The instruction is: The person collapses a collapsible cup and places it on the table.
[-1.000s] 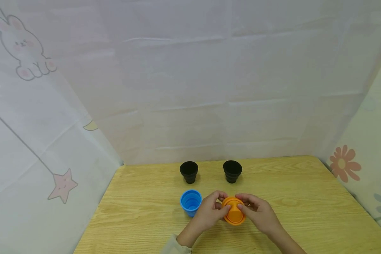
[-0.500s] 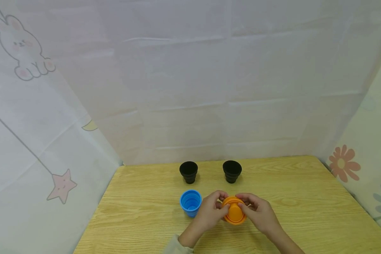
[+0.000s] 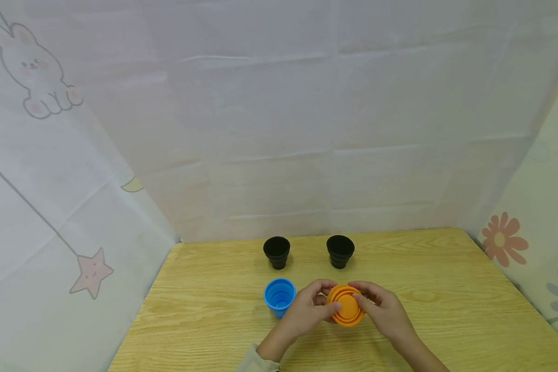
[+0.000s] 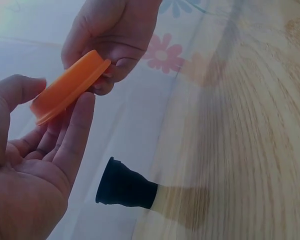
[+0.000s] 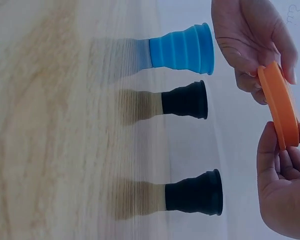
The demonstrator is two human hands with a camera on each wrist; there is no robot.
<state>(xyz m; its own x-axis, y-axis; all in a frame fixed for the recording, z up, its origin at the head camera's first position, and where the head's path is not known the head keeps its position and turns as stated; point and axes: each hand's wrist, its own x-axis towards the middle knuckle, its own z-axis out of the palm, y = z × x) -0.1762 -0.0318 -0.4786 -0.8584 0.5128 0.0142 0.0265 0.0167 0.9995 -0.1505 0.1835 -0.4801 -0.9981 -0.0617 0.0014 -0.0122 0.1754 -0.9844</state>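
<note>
Cup point(image 3: 349, 308), orange, sits flattened between left hand point(image 3: 308, 308) and right hand point(image 3: 385, 311), each grip pinching its edge

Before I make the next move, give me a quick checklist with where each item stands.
1. Orange cup folded down: ok, it looks like a shallow disc.
2. A hand free: not ok, the left hand and right hand both hold the orange cup.
3. Left hand clear of the blue cup: ok, the right wrist view shows a gap.
4. Left black cup and right black cup upright: ok, both stand on the table.
5. Inside of the orange cup clean: cannot tell, it is hidden.
</note>
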